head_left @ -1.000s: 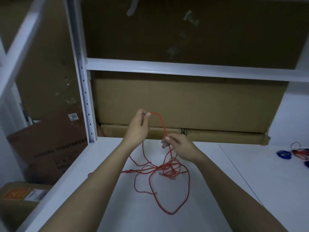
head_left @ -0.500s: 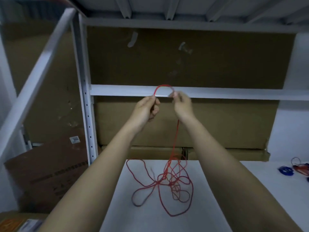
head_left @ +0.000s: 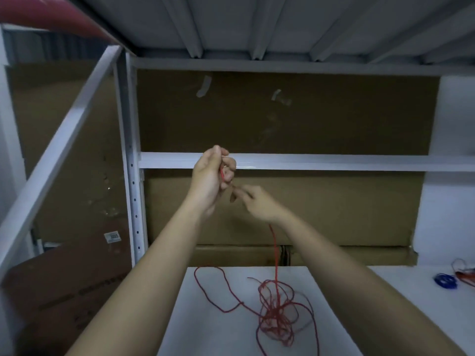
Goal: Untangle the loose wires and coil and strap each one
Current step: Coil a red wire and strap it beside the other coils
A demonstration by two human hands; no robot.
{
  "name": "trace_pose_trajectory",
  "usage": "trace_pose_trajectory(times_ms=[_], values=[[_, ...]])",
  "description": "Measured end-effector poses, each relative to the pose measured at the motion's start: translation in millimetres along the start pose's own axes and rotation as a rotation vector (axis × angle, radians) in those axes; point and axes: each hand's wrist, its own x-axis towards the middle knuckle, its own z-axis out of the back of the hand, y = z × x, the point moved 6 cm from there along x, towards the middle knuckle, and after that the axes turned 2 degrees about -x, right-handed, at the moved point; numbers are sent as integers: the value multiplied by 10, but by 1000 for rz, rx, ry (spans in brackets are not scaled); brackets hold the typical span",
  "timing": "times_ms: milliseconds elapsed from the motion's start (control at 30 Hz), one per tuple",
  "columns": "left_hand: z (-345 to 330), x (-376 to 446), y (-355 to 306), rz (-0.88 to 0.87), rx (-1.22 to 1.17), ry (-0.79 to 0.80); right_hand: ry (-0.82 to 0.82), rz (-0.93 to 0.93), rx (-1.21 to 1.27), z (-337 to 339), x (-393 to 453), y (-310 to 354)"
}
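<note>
A thin red wire lies in a loose tangle on the white shelf surface. One strand rises straight up from the tangle to my hands. My left hand is raised in front of the shelf beam, its fingers curled round a short loop of the red wire. Just below and to the right, my right hand pinches the strand, which runs down from under that wrist. The right fingertips are blurred.
A white beam crosses behind my hands, with a white upright post at the left. Brown cardboard lines the back. A blue wire coil and a red wire lie at the far right. A cardboard box leans at the lower left.
My right hand has dropped from beside the left hand to below it, sliding down the strand. The small loop between the hands is gone into my left fist. The view tilted upward.
</note>
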Motion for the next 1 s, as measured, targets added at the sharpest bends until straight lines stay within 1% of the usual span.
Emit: trace_pose_trajectory(times_ms=[67, 167, 233, 267, 300, 333, 367, 400, 433, 467, 500, 533, 600, 700, 733, 767, 800, 833, 867, 933, 967, 1000], values=[[111, -11, 67, 3, 25, -67, 67, 7, 108, -283, -295, -72], [271, -69, 276, 13, 130, -100, 199, -30, 212, -682, -755, -218], [440, -132, 445, 63, 292, -105, 287, -41, 217, -815, -1029, -292], [531, -179, 531, 82, 434, -75, 298, -46, 203, -809, -1116, -327], [605, -246, 610, 90, 629, -9, 264, -52, 184, -753, -1164, -349], [658, -322, 680, 90, 840, 82, 176, -34, 127, -633, -1169, -362], [691, -405, 760, 100, 1010, 181, 49, 22, 33, -465, -1135, -349], [701, -498, 848, 143, 1077, 262, -99, 103, -76, -278, -1082, -316], [676, -604, 923, 214, 1030, 329, -237, 185, -160, -94, -1020, -267], [638, -709, 978, 275, 918, 372, -337, 238, -195, 54, -945, -222], [593, -794, 997, 313, 785, 384, -389, 244, -196, 148, -851, -214], [564, -863, 996, 339, 639, 365, -403, 215, -154, 197, -758, -234], [523, -972, 971, 396, 312, 334, -326, 96, 35, 111, -603, -356], [392, -1094, 906, 570, -97, 407, -89, -90, 321, -385, -613, -549], [366, -1100, 881, 599, -208, 396, -33, -140, 383, -574, -681, -601], [358, -1075, 861, 591, -300, 349, 11, -183, 428, -747, -766, -646], [376, -1026, 863, 560, -362, 266, 55, -216, 451, -907, -861, -681], [433, -960, 889, 506, -357, 155, 113, -236, 449, -1062, -965, -699], [518, -902, 929, 440, -260, 41, 184, -241, 428, -1206, -1083, -697], [697, -848, 1038, 321, 105, -125, 307, -224, 361, -1422, -1324, -668], [769, -850, 1100, 288, 284, -153, 342, -215, 328, -1477, -1426, -652], [821, -874, 1166, 261, 440, -131, 364, -204, 295, -1493, -1502, -647]])
